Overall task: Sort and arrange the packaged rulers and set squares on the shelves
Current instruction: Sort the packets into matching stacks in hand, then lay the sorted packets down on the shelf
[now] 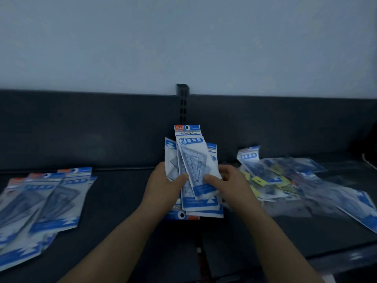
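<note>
Mid-sort, the left hand point(163, 184) and right hand point(230, 182) both grip a fanned bundle of set-square packs point(193, 160) above the shelf point(122, 201) middle, the right thumb seemingly peeling off the front pack, which next likely joins the tidy row point(51, 201) at left, not the loose heap point(285, 176) at right

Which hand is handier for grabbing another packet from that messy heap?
Likely the right hand: it sits next to the jumbled heap of blue-and-clear plastic packets, while the left hand grips the fanned packet bundle.
</note>
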A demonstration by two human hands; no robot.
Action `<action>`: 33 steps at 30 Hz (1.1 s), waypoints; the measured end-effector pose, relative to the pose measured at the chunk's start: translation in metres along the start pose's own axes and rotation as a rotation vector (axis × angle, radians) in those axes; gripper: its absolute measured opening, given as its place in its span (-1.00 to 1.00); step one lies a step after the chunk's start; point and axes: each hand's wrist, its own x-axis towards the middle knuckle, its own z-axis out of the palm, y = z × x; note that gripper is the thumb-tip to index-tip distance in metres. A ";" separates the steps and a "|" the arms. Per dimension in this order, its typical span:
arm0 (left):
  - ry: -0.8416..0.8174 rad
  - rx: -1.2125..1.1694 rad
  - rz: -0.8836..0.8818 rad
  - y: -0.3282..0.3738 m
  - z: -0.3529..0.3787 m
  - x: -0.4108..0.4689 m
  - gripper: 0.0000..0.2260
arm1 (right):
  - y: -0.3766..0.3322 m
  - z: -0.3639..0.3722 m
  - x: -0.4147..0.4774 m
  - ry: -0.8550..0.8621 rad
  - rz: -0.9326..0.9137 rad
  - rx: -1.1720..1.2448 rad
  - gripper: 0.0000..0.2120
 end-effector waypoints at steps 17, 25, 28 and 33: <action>0.320 0.256 -0.074 -0.029 -0.249 -0.027 -0.71 | -0.067 0.245 -0.041 -0.286 -0.067 -0.004 -0.67; 0.319 0.373 -0.151 -0.052 -0.314 -0.026 -0.80 | -0.061 0.290 -0.042 -0.136 -0.074 -0.123 -0.81; 0.308 0.389 -0.187 -0.055 -0.324 -0.022 -0.85 | -0.059 0.289 -0.040 -0.092 -0.044 -0.131 -0.85; 0.327 0.390 -0.222 -0.052 -0.335 -0.013 -0.91 | -0.059 0.282 -0.035 -0.031 0.017 -0.086 -0.83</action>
